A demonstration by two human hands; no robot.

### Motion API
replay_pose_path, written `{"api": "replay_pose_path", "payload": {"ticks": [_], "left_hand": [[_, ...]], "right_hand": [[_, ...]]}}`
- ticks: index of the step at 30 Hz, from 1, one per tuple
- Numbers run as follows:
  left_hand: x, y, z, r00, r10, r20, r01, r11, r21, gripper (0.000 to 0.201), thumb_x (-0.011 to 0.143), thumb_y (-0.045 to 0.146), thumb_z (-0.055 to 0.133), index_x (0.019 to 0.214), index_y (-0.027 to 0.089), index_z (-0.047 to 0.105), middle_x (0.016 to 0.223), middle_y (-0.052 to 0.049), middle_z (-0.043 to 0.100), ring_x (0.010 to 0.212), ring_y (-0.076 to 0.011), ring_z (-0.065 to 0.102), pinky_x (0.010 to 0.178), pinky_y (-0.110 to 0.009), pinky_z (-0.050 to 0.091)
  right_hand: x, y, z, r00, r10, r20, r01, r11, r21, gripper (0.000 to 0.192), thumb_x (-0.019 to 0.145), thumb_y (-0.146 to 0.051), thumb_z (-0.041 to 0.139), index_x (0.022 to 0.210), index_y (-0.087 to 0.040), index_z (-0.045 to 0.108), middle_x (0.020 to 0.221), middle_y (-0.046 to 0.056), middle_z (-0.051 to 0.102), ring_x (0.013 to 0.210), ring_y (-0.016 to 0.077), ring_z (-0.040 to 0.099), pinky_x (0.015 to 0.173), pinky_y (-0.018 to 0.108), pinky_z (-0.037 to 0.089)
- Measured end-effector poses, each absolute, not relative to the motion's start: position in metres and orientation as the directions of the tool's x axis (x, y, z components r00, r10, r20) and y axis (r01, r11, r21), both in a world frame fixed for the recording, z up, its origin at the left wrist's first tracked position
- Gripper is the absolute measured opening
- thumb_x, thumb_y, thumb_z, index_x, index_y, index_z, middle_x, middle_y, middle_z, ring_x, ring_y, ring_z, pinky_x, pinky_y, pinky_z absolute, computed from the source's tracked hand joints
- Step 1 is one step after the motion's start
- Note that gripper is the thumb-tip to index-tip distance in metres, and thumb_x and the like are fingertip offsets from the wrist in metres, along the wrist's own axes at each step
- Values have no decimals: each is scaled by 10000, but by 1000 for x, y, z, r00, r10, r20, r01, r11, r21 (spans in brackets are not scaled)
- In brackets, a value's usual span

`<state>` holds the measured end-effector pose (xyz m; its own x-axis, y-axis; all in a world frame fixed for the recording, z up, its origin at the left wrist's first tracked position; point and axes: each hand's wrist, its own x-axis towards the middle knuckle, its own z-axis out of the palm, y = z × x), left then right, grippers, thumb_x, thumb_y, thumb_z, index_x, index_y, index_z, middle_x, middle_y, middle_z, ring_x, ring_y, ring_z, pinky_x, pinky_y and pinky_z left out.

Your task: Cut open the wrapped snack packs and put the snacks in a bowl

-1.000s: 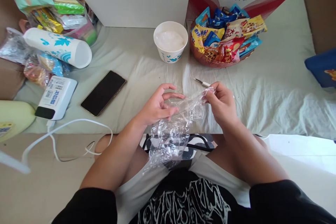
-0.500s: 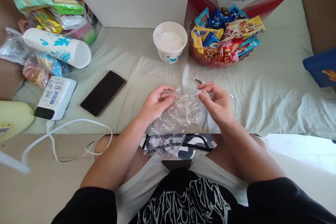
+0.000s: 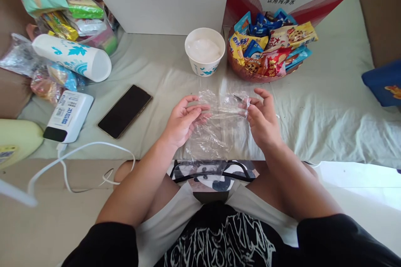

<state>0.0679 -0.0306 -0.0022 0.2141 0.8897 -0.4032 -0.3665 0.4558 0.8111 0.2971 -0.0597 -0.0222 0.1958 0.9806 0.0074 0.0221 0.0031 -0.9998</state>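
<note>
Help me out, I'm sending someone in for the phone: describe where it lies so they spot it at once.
Start at the pale sheet covering the low surface in front of the seated person. Left of the left hand, which with the right hand holds a clear plastic bag, lies the phone. It is the only flat black slab, screen dark, unlike the white power bank beside it.

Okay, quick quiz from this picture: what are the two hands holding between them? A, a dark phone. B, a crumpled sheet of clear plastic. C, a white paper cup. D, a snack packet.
B: the left hand and right hand each pinch an upper edge of the clear plastic, stretched between them, while the phone and cup lie untouched on the cloth.
</note>
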Motion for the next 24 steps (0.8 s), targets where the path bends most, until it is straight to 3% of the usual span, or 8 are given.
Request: {"api": "replay_pose_path", "payload": {"ticks": [5, 9, 12, 16, 19, 24], "left_hand": [[67, -24, 2, 99, 887, -451, -457, 443, 771, 409, 767, 208, 853, 1036, 238, 546, 888, 40, 787, 695, -79, 748, 602, -134, 577], [65, -23, 0, 33, 866, -498, -385, 471, 793, 458, 789, 175, 816, 1134, 274, 532, 1011, 23, 783, 714, -88, 755, 585, -136, 574], [62, -27, -4, -6, 895, -445, -226, 432, 873, 641, 816, 219, 815, 1336, 376, 476, 1260, -11, 726, 697, -104, 758, 526, -162, 558], [56, -34, -2, 108, 934, -341, -172, 355, 919, 810, 819, 383, 848, 1473, 503, 386, 1494, -53, 592, 725, -120, 758, 532, -191, 570], [51, -37, 2, 241, 906, -348, -201, 398, 895, 936, 734, 437, 911, 1491, 517, 368, 1532, -79, 560, 712, -125, 753, 530, -196, 573], [50, -39, 7, 369, 878, -305, -238, 407, 882, 1030, 605, 325, 978, 1451, 508, 421, 1476, -45, 590, 719, -127, 756, 623, -268, 641]], "right_hand": [[288, -72, -18, -15, 998, -60, 27, -59, -998, 904, 832, -645, 753, 1524, -316, 272, 941, 26, 768, 878, 228, 769, 758, 383, 626], [277, -82, -7, -62, 997, -52, 60, -49, -997, 798, 899, -501, 734, 1546, -337, 296, 707, -60, 692, 656, 212, 740, 711, 424, 644], [274, -83, -2, 5, 1000, -5, 36, -5, -999, 603, 912, -422, 707, 1439, -350, 422, 665, -83, 654, 578, 181, 698, 644, 394, 640], [275, -78, 0, 109, 993, 41, 40, 37, -999, 196, 923, -404, 664, 1069, -295, 590, 658, -71, 637, 577, 137, 668, 588, 320, 609], [277, -75, 0, 176, 983, 49, 97, 32, -995, 174, 933, -423, 638, 915, -252, 610, 715, -36, 659, 608, 123, 674, 595, 296, 595], [278, -75, 3, 187, 980, 67, 98, 49, -994, 154, 882, -363, 689, 961, -237, 649, 892, -3, 700, 663, 118, 707, 666, 295, 619]]}}
